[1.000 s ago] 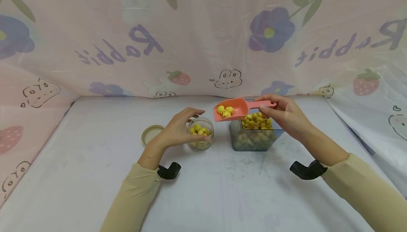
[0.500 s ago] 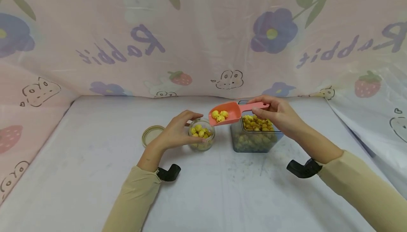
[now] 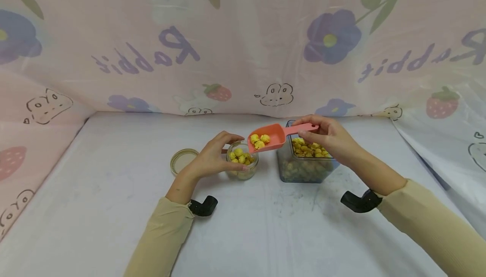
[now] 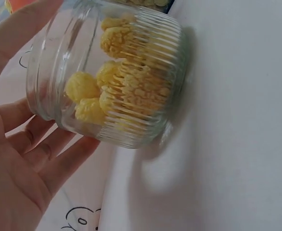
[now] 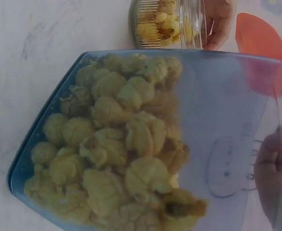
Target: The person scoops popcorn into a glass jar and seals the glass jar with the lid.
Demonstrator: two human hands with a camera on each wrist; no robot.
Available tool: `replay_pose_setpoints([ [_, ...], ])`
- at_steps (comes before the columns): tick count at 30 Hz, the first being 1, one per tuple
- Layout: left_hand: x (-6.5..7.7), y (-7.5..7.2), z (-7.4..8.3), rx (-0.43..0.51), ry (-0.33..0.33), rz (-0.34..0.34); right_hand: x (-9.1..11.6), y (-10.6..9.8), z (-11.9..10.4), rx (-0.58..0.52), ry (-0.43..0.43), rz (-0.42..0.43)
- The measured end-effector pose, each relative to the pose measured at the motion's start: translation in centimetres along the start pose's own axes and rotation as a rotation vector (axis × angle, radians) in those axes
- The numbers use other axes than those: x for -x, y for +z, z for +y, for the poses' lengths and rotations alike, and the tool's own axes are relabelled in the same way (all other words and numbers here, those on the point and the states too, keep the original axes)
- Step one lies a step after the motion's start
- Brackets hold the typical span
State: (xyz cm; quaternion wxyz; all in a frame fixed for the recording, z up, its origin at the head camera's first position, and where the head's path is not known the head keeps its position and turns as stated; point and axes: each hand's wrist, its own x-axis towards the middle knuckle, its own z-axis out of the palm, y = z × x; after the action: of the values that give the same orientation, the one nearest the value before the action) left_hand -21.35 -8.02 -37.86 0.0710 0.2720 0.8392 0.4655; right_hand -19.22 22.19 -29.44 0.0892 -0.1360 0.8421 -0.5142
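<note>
My left hand [image 3: 209, 158] holds a small glass jar [image 3: 241, 175] round its side, with thumb and fingers on opposite sides near the neck. Yellow popcorn [image 4: 126, 82] fills part of the jar, which has a ribbed lower wall and stands on the table. With my right hand [image 3: 336, 138] I pinch the handle of a coral-pink scoop [image 3: 278, 135]. Several pieces of popcorn lie at the scoop's front, and its lip overlaps the jar's right rim in the head view. Below the right hand stands a clear bluish container [image 3: 301, 175], also with popcorn inside.
A round jar lid [image 3: 182, 161] lies on the white tabletop [image 3: 243, 230] left of the jar, partly behind the left wrist. A pink patterned curtain [image 3: 228, 49] hangs along the back and sides. A black wrist mount [image 3: 360, 202] hangs under each forearm.
My right hand has carried the loaded scoop left and slightly down, from beside the jar to over its right rim. The left hand has stayed nearly still at the jar.
</note>
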Motion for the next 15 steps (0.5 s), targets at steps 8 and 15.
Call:
replay_pose_setpoints([
  [8,-0.02,0.07,-0.23,0.025,-0.018,-0.002,-0.21,0.07,0.14,0.003,0.01,-0.015],
  [15,0.07,0.1,-0.35,0.053,-0.021,-0.003,-0.46,0.12,0.13,0.052,0.032,-0.025],
])
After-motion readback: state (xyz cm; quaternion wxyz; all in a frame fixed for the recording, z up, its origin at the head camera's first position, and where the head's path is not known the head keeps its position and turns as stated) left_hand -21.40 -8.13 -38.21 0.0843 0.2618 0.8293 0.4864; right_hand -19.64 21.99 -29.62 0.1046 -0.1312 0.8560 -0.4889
